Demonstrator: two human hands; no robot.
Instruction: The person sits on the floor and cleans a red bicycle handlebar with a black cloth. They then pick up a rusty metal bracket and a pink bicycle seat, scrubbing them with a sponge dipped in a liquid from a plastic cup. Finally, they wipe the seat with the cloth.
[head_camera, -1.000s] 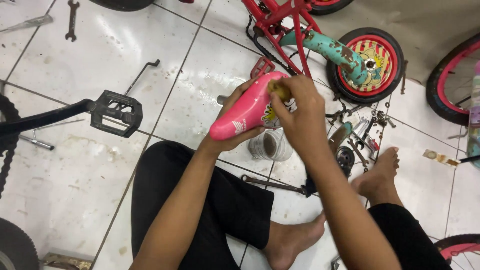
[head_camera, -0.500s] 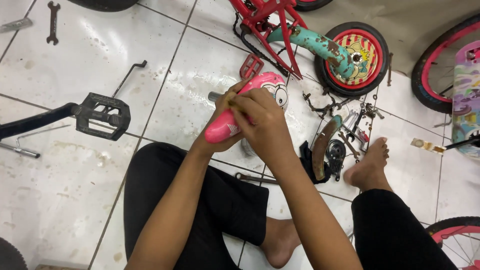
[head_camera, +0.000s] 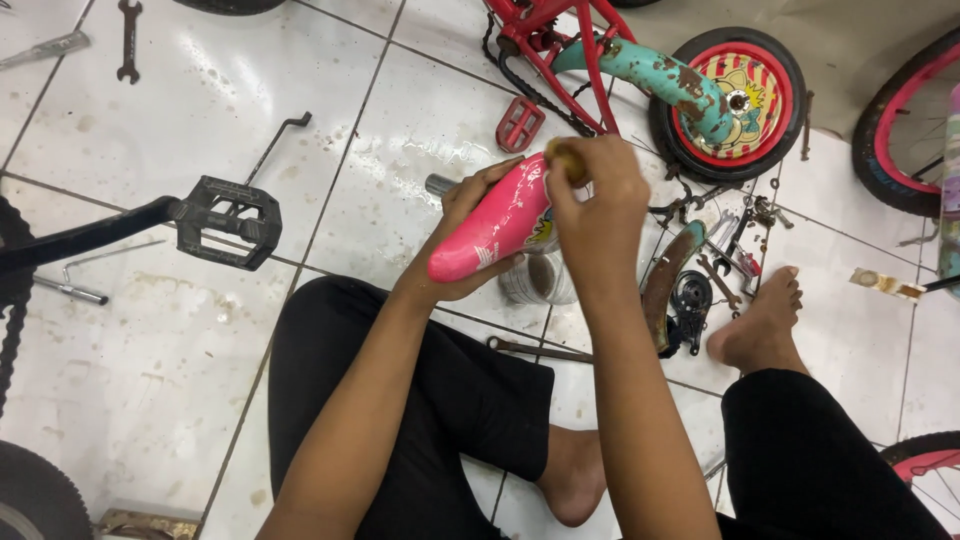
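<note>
Cradling the pink saddle (head_camera: 497, 225) in our left hand (head_camera: 462, 240), right hand (head_camera: 598, 195) clenched on a small brown piece (head_camera: 563, 157), we risk dropping it among floor parts.

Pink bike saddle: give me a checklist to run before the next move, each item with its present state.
1. Pink saddle supported: ok, the left hand cradles it from below.
2. Right hand on the saddle's wide end: ok, its fingers pinch a small brownish piece there.
3. What that piece is: cannot tell, mostly covered.
4. Saddle clear of the floor: ok, held above the small round container.
5. Loose parts by the bare foot: not ok, metal pieces lie close beside it.
</note>
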